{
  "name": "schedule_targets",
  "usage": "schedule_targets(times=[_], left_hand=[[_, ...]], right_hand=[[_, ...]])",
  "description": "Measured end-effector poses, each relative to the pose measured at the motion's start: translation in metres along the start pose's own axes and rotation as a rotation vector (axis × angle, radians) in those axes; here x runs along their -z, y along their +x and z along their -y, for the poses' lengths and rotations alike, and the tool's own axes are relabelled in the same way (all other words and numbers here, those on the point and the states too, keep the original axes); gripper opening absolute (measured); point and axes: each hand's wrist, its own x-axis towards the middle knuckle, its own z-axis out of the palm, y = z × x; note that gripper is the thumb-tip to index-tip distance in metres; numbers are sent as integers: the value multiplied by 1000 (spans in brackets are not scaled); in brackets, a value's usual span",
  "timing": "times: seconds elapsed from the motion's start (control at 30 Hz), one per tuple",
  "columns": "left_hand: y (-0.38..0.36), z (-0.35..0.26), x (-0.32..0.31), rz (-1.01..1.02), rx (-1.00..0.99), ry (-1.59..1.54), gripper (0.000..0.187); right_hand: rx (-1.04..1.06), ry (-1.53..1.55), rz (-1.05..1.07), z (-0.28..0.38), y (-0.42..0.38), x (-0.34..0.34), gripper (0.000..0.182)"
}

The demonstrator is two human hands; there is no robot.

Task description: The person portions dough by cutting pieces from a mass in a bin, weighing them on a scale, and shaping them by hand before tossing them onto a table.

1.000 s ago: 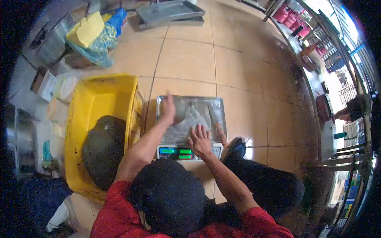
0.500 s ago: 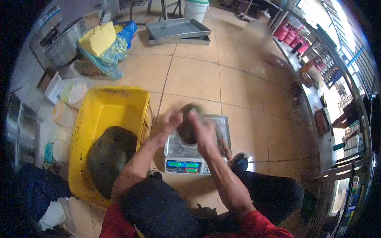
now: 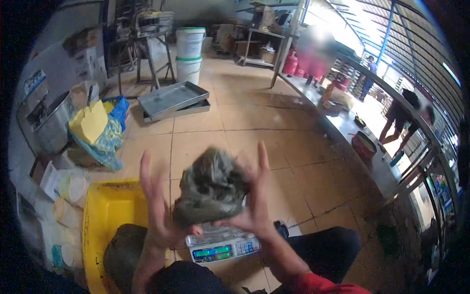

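Red sleeve (image 3: 320, 284) cloth is nearest. Past it, the left hand (image 3: 160, 215) and right hand (image 3: 257, 211) stand with fingers spread, on either side of a grey-green lump (image 3: 210, 187) raised over the scale (image 3: 230, 250); whether they grip it, I cannot tell. A yellow crate (image 3: 117, 209) sits left of the scale. Farther off, metal trays (image 3: 171, 100) lie stacked, white buckets (image 3: 190, 46) behind them.

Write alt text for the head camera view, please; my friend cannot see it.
A lumpy, grey-green mass between a person's left hand and right hand, fingers spread, partly hiding a digital scale with lit displays. To the left, a yellow crate holds another dark lump.
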Motion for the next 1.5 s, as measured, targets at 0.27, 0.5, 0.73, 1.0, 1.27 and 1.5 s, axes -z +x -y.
schedule_targets(times=[0.27,0.5,0.73,1.0,1.27,1.5], left_hand=[[62,10,-50,233,635,-911,93],[57,-3,-62,193,840,-995,49],[64,-7,-63,71,777,-679,30],[35,39,-45,537,358,-627,62],[-11,70,-47,653,828,-230,54],[-142,97,-47,741,16,163,50]], right_hand=[[150,9,221,-26,52,34,43],[-114,-15,241,7,55,43,21],[205,-57,52,-13,53,34,16],[-34,-41,111,-16,10,-16,29],[-123,-375,195,-88,10,-32,26],[-414,-310,286,-121,-42,-21,22]])
